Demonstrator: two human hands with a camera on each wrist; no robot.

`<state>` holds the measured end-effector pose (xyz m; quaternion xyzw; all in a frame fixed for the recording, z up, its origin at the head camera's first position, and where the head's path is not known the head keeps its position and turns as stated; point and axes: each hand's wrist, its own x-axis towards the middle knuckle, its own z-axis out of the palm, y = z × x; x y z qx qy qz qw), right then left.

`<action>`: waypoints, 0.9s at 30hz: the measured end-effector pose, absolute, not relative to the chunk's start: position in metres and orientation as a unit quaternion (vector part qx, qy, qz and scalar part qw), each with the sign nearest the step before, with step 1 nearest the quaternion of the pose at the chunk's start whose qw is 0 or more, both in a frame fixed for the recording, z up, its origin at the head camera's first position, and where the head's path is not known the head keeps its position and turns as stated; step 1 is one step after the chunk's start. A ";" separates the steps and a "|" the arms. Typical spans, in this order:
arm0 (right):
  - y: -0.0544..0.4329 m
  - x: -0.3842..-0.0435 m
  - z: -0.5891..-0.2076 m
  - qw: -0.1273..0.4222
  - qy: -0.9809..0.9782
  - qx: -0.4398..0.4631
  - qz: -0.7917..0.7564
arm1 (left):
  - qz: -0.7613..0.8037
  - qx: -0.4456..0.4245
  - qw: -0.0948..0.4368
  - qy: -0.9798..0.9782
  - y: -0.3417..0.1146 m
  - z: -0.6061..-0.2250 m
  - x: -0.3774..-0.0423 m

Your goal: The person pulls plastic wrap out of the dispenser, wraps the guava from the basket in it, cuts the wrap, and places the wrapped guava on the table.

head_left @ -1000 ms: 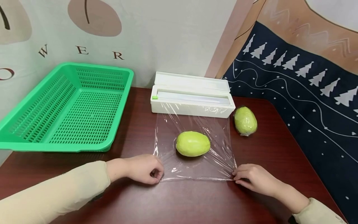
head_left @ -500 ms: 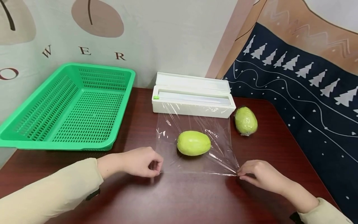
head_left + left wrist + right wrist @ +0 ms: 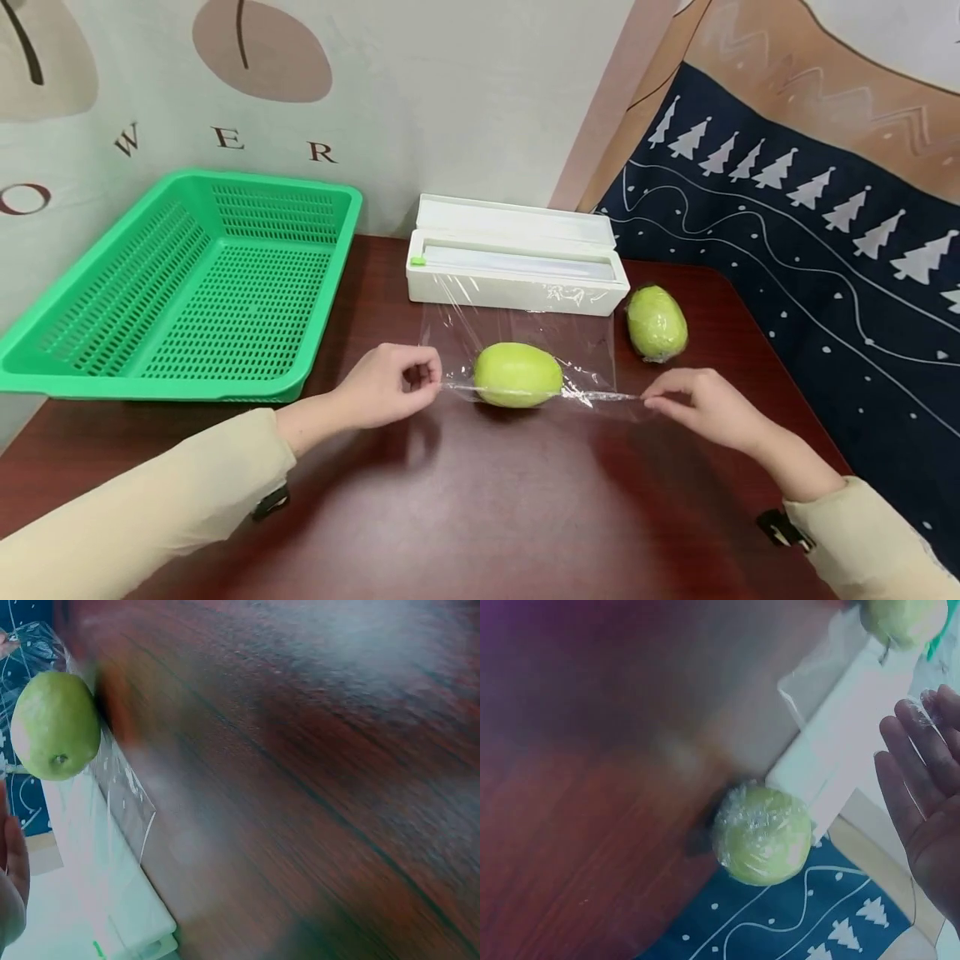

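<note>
A sheet of clear plastic wrap [image 3: 450,329] runs from the white dispenser box [image 3: 517,292] toward me. On it lies a yellow-green oval fruit [image 3: 517,367], its kind unclear. My left hand [image 3: 390,385] pinches the sheet's near left corner, and my right hand [image 3: 708,408] pinches the near right corner. The near edge is lifted and stretched between them, crossing the front of the fruit. In the right wrist view, the right hand [image 3: 922,765] shows wrap at its fingertips. Only part of the left hand [image 3: 11,877] appears in the left wrist view.
A second fruit [image 3: 657,323], covered in wrap, sits right of the box. The box's lid [image 3: 517,223] stands raised at the back, with a small green slider [image 3: 417,261] at its left end. A large green basket [image 3: 318,333] stands at the left.
Both hands have lifted the near edge of the plastic wrap off the table and moved it away from me, up to the fruit. The fruit and box have stayed in place.
</note>
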<state>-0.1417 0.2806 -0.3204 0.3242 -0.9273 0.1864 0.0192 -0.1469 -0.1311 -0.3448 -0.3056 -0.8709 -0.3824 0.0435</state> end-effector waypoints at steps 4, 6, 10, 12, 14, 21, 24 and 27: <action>0.278 -0.156 -0.314 -0.013 -0.938 0.281 0.203 | -0.397 -0.242 0.096 -0.880 -0.126 -0.346 -0.153; 0.275 -0.162 -0.312 -0.018 -0.941 0.269 0.203 | -0.397 -0.217 0.116 -0.884 -0.124 -0.346 -0.156; 0.271 -0.173 -0.312 -0.014 -0.946 0.252 0.201 | -0.394 -0.182 0.145 -0.889 -0.119 -0.349 -0.163; 0.269 -0.177 -0.314 -0.012 -0.949 0.242 0.201 | -0.397 -0.164 0.153 -0.890 -0.117 -0.350 -0.167; 0.268 -0.181 -0.317 -0.012 -0.952 0.232 0.201 | -0.403 -0.142 0.156 -0.891 -0.114 -0.351 -0.170; 0.265 -0.192 -0.333 0.019 -0.954 0.195 0.227 | -0.415 -0.073 0.152 -0.894 -0.107 -0.353 -0.182; 0.261 -0.196 -0.337 0.054 -0.954 0.187 0.229 | -0.407 -0.046 0.149 -0.900 -0.104 -0.353 -0.186; 0.257 -0.201 -0.342 0.079 -0.954 0.193 0.215 | -0.397 -0.024 0.141 -0.906 -0.102 -0.355 -0.191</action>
